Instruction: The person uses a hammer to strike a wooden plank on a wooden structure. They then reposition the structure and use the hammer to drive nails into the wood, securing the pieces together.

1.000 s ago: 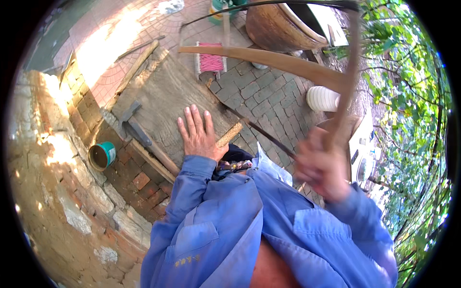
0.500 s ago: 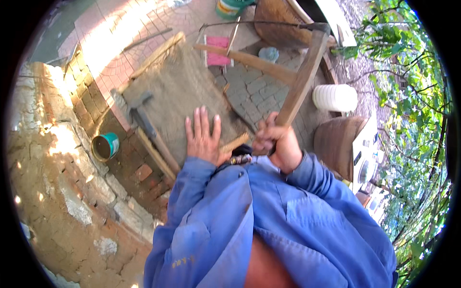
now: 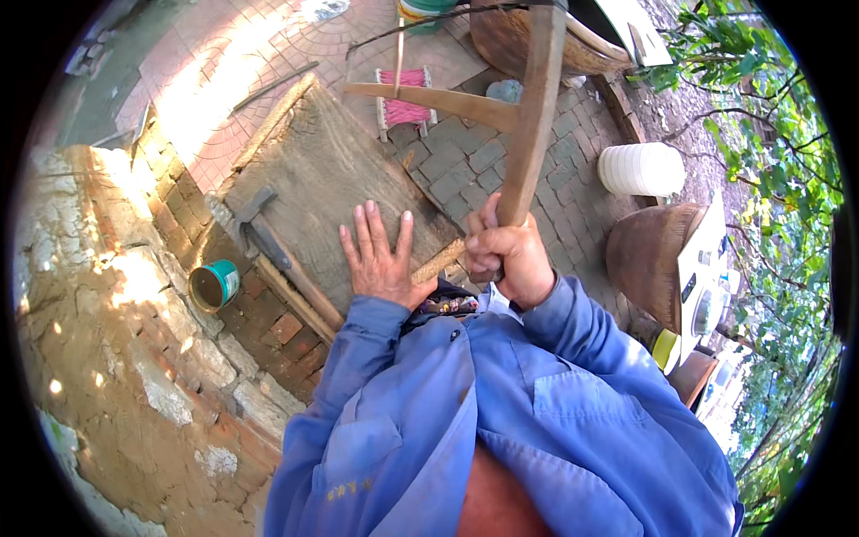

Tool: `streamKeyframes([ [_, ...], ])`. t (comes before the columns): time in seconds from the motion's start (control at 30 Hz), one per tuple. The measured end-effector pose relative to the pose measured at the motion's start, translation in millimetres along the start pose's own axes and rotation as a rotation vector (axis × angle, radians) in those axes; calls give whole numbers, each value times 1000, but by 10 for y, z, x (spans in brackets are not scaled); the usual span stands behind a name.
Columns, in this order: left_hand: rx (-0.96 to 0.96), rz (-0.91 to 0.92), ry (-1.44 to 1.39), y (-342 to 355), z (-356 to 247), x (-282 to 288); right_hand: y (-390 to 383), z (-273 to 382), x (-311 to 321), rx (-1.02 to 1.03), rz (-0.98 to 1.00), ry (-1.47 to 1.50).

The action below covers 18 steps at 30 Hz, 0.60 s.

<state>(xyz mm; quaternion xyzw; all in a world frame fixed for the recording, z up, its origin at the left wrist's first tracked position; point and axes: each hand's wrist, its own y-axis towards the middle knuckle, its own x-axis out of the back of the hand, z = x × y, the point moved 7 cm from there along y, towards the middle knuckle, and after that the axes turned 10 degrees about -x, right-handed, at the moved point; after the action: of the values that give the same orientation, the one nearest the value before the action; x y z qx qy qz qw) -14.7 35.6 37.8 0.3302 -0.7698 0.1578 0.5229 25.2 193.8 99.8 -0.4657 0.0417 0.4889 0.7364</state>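
My right hand (image 3: 514, 255) is wrapped round the lower end of a thick wooden bar of a frame saw (image 3: 531, 107). The saw's crossbar reaches left from that bar, and a dark cord runs across its far side; I cannot make out the blade. My left hand (image 3: 383, 259) lies flat, fingers spread, on a worn wooden board (image 3: 331, 157). Beside its thumb, a short light wooden strip (image 3: 438, 260) slants along the board's near edge. Left of this hand rests an adze-like tool (image 3: 268, 243) with a dark head and wooden handle.
A teal bucket (image 3: 215, 285) stands left by a crumbling brick wall (image 3: 170, 358). Beyond the board is a small pink-webbed stool (image 3: 407, 97). On the right are a white ribbed tub (image 3: 641, 170), a brown vat (image 3: 653, 259) and leafy branches (image 3: 787, 134).
The frame saw has shifted left and away, and its thick bar is more upright. My right hand moved with it. My left hand stays flat on the board.
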Motion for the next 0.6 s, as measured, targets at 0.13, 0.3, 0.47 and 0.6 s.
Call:
streamKeyframes([
  [0.13,29,83,44,164,-253,-167,-49,80,361,23,64,-27],
  [0.3,28,41,67,145,-405,-214,-132,-26,724,40,133,54],
  [0.47,34,28,127,115,-249,-151,-35,-5,461,102,275,179],
  [0.6,16,-18,131,111,-67,22,105,-62,228,47,176,56],
])
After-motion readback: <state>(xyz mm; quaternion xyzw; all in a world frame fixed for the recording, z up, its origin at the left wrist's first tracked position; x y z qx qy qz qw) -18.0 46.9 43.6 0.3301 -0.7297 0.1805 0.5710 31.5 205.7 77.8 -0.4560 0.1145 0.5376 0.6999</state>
